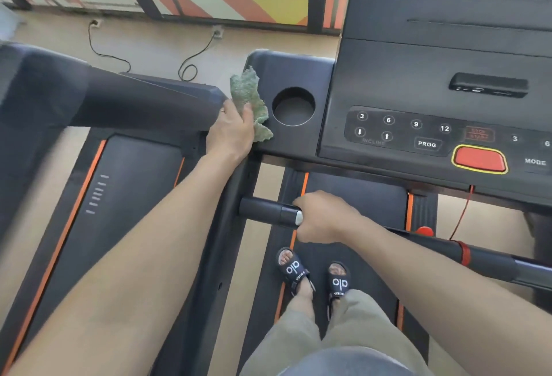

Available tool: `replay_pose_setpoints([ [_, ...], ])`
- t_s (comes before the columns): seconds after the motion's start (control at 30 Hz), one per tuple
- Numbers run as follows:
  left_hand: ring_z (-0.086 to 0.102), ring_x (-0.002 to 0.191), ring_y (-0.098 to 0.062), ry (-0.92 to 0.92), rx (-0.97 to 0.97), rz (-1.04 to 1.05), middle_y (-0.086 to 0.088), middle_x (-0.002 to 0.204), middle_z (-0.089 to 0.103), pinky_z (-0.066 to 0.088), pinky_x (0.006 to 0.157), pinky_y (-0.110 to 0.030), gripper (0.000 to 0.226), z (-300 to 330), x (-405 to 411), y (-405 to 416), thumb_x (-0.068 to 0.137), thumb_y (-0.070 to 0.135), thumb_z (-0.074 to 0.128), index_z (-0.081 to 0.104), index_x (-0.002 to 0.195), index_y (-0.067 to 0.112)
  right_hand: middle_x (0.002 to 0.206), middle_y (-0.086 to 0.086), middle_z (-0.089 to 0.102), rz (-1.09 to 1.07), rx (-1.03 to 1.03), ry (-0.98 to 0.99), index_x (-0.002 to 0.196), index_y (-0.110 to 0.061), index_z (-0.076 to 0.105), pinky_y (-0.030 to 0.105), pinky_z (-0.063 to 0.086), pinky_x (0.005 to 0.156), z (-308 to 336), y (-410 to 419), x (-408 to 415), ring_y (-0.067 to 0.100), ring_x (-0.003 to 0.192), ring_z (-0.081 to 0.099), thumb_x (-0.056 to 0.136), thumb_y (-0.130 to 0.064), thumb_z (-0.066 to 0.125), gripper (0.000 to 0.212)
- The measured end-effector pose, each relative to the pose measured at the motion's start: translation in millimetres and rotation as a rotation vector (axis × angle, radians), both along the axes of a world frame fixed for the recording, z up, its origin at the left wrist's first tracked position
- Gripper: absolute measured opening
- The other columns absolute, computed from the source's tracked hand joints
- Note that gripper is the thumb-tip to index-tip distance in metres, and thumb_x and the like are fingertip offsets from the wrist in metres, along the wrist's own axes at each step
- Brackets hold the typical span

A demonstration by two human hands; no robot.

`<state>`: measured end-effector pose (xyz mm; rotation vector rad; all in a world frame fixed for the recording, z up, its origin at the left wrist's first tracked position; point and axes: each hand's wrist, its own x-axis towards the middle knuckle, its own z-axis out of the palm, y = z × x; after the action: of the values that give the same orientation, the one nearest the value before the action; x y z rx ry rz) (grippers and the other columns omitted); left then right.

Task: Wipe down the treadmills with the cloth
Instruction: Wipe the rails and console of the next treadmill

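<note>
Treadmills are wiped here with a green cloth, which is held bunched in the left hand at the left edge of the nearer machine's console, just beside the round cup holder. The left grip is clamped on the cloth, fingers curled round its lower part while the upper part stands up loose. The right hand is wrapped round the end of the short handlebar below the console, so that grip is closed on the bar (apparently for balance).

For the step to be done well, the cloth should probably be flattened under the palm rather than kept crumpled, so more of it meets the surface. Overlapping strokes across the ledge and round the rim of the cup holder are advisable. Light pressure is best kept near the button panel, and the red stop button is better avoided.

The console is matt black plastic with white numbered keys; no dirt can be made out on it. A second treadmill stands just to the left, its black arm close beside the cloth, and orange stripes edge both belts.
</note>
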<state>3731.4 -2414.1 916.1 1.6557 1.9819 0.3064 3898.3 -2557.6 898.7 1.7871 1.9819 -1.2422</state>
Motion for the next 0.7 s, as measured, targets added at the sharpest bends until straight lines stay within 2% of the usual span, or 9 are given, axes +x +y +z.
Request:
replay_pose_setpoints([
  [0.07, 0.053, 0.122, -0.037, -0.074, -0.098, 0.077, -0.018, 0.131, 0.059, 0.037, 0.096, -0.042, 0.060, -6.4, -22.8, -26.4, 0.106, 0.055, 0.019, 0.050, 0.130, 0.009, 0.075, -0.001, 0.059, 0.013, -0.007, 0.001, 0.070, -0.023, 0.049, 0.027, 0.043, 0.052, 1.4, -1.4, 0.7, 0.022, 0.065, 0.059, 0.060, -0.022, 0.056, 0.013],
  [0.13, 0.056, 0.121, -0.030, -0.214, -0.209, 0.153, -0.006, 0.124, 0.066, 0.038, 0.106, -0.042, 0.067, -9.4, -46.8, -58.4, 0.097, 0.071, 0.015, 0.058, 0.128, 0.030, 0.075, 0.000, 0.059, 0.025, 0.015, -0.006, 0.071, -0.022, 0.049, 0.027, 0.043, 0.052, 2.2, -2.6, 2.0, 0.022, 0.065, 0.059, 0.059, -0.022, 0.056, 0.013],
  [0.2, 0.059, 0.116, -0.025, -0.337, -0.280, 0.210, 0.009, 0.112, 0.069, 0.036, 0.112, -0.040, 0.055, -5.7, -66.0, -93.1, 0.085, 0.078, 0.020, 0.061, 0.112, 0.054, 0.075, 0.001, 0.059, 0.041, 0.054, -0.012, 0.071, -0.022, 0.050, 0.027, 0.043, 0.051, 2.6, -3.6, 2.8, 0.023, 0.065, 0.059, 0.061, -0.021, 0.055, 0.011],
  [0.23, 0.056, 0.119, -0.026, -0.345, -0.321, 0.221, 0.012, 0.114, 0.066, 0.033, 0.112, -0.041, 0.049, -3.8, -73.5, -107.1, 0.081, 0.076, 0.023, 0.059, 0.107, 0.057, 0.076, 0.002, 0.059, 0.047, 0.077, -0.019, 0.071, -0.021, 0.050, 0.027, 0.043, 0.051, 2.9, -2.8, 2.9, 0.023, 0.065, 0.058, 0.062, -0.021, 0.055, 0.010],
  [0.3, 0.051, 0.120, -0.025, -0.262, -0.386, 0.258, 0.005, 0.124, 0.063, 0.031, 0.106, -0.039, 0.052, 1.4, -80.7, -140.9, 0.092, 0.066, 0.019, 0.060, 0.111, 0.041, 0.078, 0.002, 0.059, 0.063, 0.126, -0.041, 0.075, -0.021, 0.053, 0.027, 0.042, 0.052, 3.9, -6.2, 1.4, 0.023, 0.068, 0.058, 0.062, -0.023, 0.055, 0.012],
  [0.4, 0.052, 0.116, -0.030, -0.034, -0.307, 0.320, -0.012, 0.130, 0.061, 0.036, 0.097, -0.041, 0.067, 6.8, -74.4, -178.2, 0.103, 0.054, 0.009, 0.060, 0.124, 0.015, 0.081, 0.001, 0.061, 0.058, 0.170, -0.058, 0.082, -0.024, 0.058, 0.026, 0.042, 0.053, 2.4, -12.6, -1.8, 0.023, 0.070, 0.059, 0.060, -0.025, 0.053, 0.023],
  [0.47, 0.053, 0.121, -0.036, 0.012, -0.210, 0.321, -0.019, 0.132, 0.060, 0.038, 0.100, -0.045, 0.068, 11.4, -65.4, -179.5, 0.105, 0.053, 0.009, 0.054, 0.132, 0.010, 0.080, 0.000, 0.061, 0.053, 0.174, -0.057, 0.085, -0.025, 0.059, 0.026, 0.043, 0.052, 1.3, -12.1, -3.3, 0.022, 0.069, 0.060, 0.058, -0.024, 0.051, 0.028],
  [0.6, 0.051, 0.127, -0.039, 0.016, -0.155, 0.269, -0.024, 0.137, 0.057, 0.037, 0.106, -0.046, 0.070, 13.2, -48.1, -137.4, 0.104, 0.054, 0.013, 0.050, 0.139, 0.006, 0.077, 0.000, 0.062, 0.039, 0.173, -0.051, 0.090, -0.024, 0.061, 0.026, 0.048, 0.053, 1.2, -12.1, -2.7, 0.021, 0.064, 0.063, 0.058, -0.023, 0.049, 0.034],
  [0.7, 0.055, 0.120, -0.039, 0.107, -0.097, 0.230, -0.019, 0.131, 0.059, 0.041, 0.098, -0.047, 0.065, 4.3, -40.1, -125.4, 0.104, 0.056, 0.017, 0.049, 0.134, 0.008, 0.080, 0.001, 0.062, 0.042, 0.182, -0.056, 0.088, -0.024, 0.062, 0.027, 0.052, 0.055, -0.9, -13.3, -1.3, 0.021, 0.062, 0.063, 0.058, -0.024, 0.050, 0.032],
])
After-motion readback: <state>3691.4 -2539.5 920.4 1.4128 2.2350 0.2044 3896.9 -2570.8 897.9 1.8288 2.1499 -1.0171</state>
